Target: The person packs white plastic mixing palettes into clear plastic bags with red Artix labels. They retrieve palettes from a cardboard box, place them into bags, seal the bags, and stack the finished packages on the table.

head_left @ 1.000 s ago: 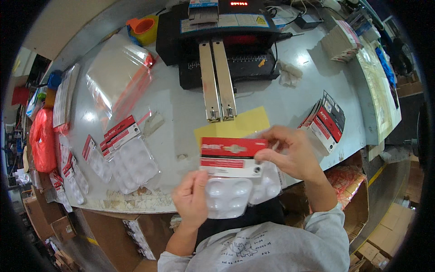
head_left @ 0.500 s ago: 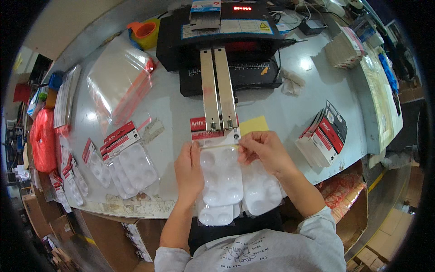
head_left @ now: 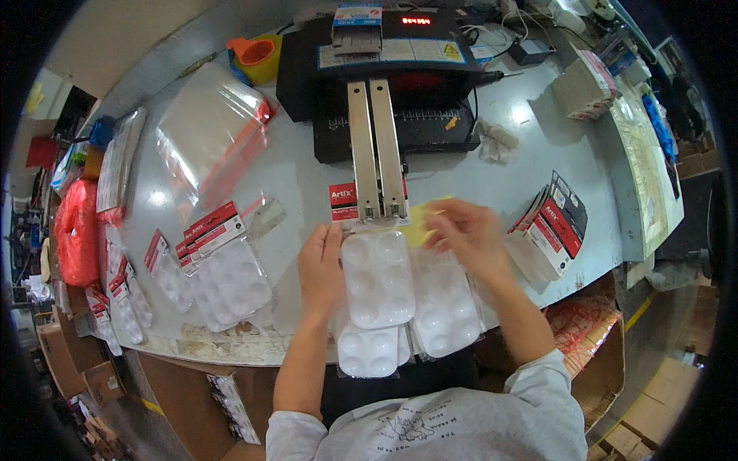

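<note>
A white plastic paint palette in a clear bag lies in front of me, its red and white header card pushed under the two metal arms of a black machine. My left hand pinches the left edge of this pack at the card's lower corner. Smeared by motion, my right hand is off the pack, over a yellow sheet; its fingers are too blurred to read. More bagged palettes lie beneath and to the right, reaching the table's front edge.
Bagged palettes with header cards lie at the left. Behind them is a stack of clear bags. Folded header cards stand at the right, with another card stack farther back. An orange cup stands beside the machine.
The palette pack has slid forward, deeper under the metal arms. My right hand has let go of the card's right end and moved up and right. The machine's red display has changed.
</note>
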`<state>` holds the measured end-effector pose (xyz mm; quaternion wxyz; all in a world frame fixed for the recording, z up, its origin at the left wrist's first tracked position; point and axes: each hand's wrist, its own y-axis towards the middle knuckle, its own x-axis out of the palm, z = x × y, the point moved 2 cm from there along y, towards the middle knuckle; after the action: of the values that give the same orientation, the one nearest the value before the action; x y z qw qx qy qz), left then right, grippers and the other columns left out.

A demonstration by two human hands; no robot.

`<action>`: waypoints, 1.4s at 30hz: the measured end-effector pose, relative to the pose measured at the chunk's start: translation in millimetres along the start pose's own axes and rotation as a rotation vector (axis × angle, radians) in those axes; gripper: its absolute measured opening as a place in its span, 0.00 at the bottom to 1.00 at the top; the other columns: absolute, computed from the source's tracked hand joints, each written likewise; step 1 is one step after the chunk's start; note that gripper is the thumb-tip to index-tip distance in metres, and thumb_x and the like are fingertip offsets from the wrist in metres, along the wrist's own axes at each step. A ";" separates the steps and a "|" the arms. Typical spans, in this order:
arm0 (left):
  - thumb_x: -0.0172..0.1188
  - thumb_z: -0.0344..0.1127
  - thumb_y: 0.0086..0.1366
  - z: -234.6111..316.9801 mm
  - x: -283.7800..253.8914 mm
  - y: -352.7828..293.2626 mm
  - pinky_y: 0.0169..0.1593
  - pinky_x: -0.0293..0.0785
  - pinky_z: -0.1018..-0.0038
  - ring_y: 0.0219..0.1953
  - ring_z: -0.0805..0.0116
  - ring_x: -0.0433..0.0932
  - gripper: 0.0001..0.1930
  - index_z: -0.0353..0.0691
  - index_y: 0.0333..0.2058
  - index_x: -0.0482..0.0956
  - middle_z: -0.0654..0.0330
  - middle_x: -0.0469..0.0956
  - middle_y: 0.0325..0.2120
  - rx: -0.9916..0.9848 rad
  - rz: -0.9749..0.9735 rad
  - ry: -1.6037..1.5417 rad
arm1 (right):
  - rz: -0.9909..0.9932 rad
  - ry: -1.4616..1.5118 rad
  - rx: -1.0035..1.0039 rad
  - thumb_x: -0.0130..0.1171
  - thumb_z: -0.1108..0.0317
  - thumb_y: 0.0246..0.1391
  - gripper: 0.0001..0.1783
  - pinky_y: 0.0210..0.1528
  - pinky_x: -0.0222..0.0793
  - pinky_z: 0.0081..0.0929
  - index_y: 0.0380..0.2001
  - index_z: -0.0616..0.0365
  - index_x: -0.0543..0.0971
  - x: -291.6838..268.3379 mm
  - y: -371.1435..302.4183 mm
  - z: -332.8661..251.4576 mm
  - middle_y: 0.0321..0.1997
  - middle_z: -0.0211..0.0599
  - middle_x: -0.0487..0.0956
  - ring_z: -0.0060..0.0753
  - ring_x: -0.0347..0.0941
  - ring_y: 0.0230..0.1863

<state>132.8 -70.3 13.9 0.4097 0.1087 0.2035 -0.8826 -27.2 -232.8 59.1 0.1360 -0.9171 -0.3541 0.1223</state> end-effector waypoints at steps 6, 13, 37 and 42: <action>0.46 0.49 0.66 -10.4 -85.4 -0.7 0.34 0.68 0.76 0.38 0.76 0.74 0.16 0.43 0.38 0.74 0.66 0.76 0.38 -0.070 0.231 0.071 | 0.373 -0.824 -0.110 0.77 0.60 0.20 0.54 0.56 0.64 0.30 0.55 0.69 0.65 -150.2 -35.1 -11.4 0.55 0.48 0.71 0.41 0.72 0.52; 0.58 0.38 0.59 -28.3 -6.1 14.5 0.42 0.68 0.75 0.35 0.67 0.74 0.12 0.35 0.35 0.77 0.55 0.77 0.34 0.111 0.039 0.059 | 0.332 -0.789 -0.225 0.75 0.60 0.26 0.52 0.60 0.59 0.28 0.58 0.68 0.63 -180.1 -33.3 27.8 0.61 0.53 0.65 0.38 0.65 0.60; 0.50 0.25 0.65 27.9 -17.3 -112.0 0.41 0.71 0.80 0.34 0.71 0.78 0.05 0.29 0.36 0.71 0.50 0.81 0.31 0.038 -0.129 -0.323 | -0.218 -0.426 -0.462 0.70 0.64 0.40 0.20 0.30 0.69 0.22 0.36 0.63 0.77 3.4 -66.6 -63.2 0.25 0.38 0.78 0.27 0.74 0.25; 0.55 0.28 0.63 28.3 -11.6 -110.0 0.33 0.70 0.83 0.27 0.81 0.74 0.06 0.31 0.34 0.76 0.60 0.80 0.25 0.092 -0.077 -0.272 | -0.396 -0.545 -0.197 0.67 0.56 0.43 0.18 0.26 0.67 0.28 0.29 0.61 0.78 29.0 -50.4 -49.6 0.21 0.45 0.75 0.45 0.73 0.22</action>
<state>55.1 -11.1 73.1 0.3940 -0.0013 0.1094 -0.9126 -21.5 -185.2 118.7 -0.0315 -0.7730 -0.5586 0.2990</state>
